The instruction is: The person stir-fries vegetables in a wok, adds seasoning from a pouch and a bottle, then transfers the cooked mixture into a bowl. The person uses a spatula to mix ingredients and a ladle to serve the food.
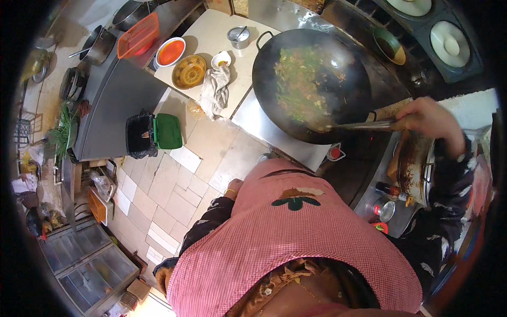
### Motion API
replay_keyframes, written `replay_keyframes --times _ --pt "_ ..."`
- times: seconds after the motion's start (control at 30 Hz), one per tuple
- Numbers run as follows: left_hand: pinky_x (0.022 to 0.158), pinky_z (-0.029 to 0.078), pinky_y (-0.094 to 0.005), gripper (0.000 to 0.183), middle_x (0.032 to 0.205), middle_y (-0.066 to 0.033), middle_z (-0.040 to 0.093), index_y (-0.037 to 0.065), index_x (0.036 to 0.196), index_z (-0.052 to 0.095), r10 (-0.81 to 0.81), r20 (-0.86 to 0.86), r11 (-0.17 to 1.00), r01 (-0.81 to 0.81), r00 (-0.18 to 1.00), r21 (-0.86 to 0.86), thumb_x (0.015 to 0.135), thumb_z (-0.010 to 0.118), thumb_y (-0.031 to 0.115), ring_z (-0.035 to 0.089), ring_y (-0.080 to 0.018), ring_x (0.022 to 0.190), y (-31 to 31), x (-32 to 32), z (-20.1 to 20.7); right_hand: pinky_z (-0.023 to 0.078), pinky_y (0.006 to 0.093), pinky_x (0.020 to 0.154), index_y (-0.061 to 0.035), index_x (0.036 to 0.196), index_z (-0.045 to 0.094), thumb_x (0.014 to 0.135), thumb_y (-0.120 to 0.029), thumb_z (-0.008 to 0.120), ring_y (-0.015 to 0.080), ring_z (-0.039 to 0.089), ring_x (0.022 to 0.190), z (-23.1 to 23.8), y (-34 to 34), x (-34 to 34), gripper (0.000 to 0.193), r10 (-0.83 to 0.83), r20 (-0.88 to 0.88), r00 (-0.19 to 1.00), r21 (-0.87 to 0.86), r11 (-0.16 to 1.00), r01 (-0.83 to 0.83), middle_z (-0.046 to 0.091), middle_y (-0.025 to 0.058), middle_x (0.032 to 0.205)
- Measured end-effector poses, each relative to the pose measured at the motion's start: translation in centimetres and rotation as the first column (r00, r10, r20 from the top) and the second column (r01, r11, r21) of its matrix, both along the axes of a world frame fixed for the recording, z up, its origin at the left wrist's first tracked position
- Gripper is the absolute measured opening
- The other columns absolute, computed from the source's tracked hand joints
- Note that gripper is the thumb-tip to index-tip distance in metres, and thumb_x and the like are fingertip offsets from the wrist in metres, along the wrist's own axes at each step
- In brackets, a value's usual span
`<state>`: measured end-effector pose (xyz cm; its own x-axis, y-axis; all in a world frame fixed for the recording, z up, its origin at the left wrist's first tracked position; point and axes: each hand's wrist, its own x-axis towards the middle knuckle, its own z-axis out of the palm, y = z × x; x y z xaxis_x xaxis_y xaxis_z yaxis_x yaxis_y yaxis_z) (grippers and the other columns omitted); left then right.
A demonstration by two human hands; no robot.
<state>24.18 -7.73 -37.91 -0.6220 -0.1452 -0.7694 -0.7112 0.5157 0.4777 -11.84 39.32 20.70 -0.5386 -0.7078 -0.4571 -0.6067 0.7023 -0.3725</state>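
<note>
A big black wok (351, 98) holds chopped greens (298, 79), steaming, seemingly partway fried and not yet dished out; they look bright green, mixed with paler bits, loosely spread. The right hand (422, 119) grips a metal utensil (364, 126) reaching in; the left hand (233, 187) hangs low, finger state unclear

To my left I see beige-and-white floor tiles (177, 190), a grey unit (119, 113) and a glass-paned cabinet (87, 280).
</note>
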Motion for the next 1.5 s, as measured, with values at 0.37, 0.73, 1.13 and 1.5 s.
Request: replay_keyframes --times 0.37,0.73,1.13,1.5 --pt "0.061 0.055 -0.0345 0.029 0.082 -0.0145 0.069 0.000 0.103 0.064 0.032 -0.217 0.996 -0.013 0.976 0.088 0.089 0.057 0.024 0.066 -0.0207 0.069 -1.2 -2.4 0.5 0.032 0.0176 0.041 -0.0095 0.121 0.064 0.095 -0.025 0.060 0.0060 0.050 0.056 -6.4 2.9 -4.3 0.031 -0.529 0.546 0.649 -0.378 0.536 0.755 0.062 0.0035 0.084" --pt "0.087 0.051 -0.0431 0.041 0.102 -0.0210 0.069 0.004 0.101 0.071 -0.415 -0.008 0.907 0.413 0.910 -0.081 0.083 0.056 0.037 0.065 -0.0385 0.101 -0.5 -3.0 -2.8 0.049 0.0308 0.061 -0.0084 0.118 0.067 0.091 -0.025 0.063 0.0166 0.063 0.070 -8.4 -1.1 0.8 0.032 -0.548 -0.045 0.836 -0.173 0.828 0.533 0.066 0.0071 0.079" --pt "0.085 0.053 -0.0393 0.039 0.099 -0.0207 0.071 0.001 0.103 0.070 -0.341 -0.047 0.933 0.332 0.939 -0.139 0.083 0.059 0.033 0.068 -0.0330 0.094 0.0 -2.8 -2.6 0.051 0.0453 0.071 -0.0145 0.115 0.067 0.077 -0.009 0.064 0.0368 0.064 0.082 -8.0 0.6 2.8 0.038 -0.044 -0.689 0.724 0.326 0.873 0.364 0.064 0.0189 0.087" --pt "0.089 0.051 -0.0405 0.038 0.104 -0.0198 0.070 0.002 0.104 0.069 -0.060 -0.099 0.997 0.054 0.993 -0.059 0.084 0.058 0.033 0.066 -0.0336 0.101 -0.5 -3.2 -2.6 0.053 0.0402 0.074 -0.0073 0.105 0.071 0.076 -0.005 0.063 0.0330 0.067 0.087 -4.1 1.7 -1.1 0.030 -0.130 -0.597 0.792 0.043 0.980 0.193 0.069 0.0175 0.090"
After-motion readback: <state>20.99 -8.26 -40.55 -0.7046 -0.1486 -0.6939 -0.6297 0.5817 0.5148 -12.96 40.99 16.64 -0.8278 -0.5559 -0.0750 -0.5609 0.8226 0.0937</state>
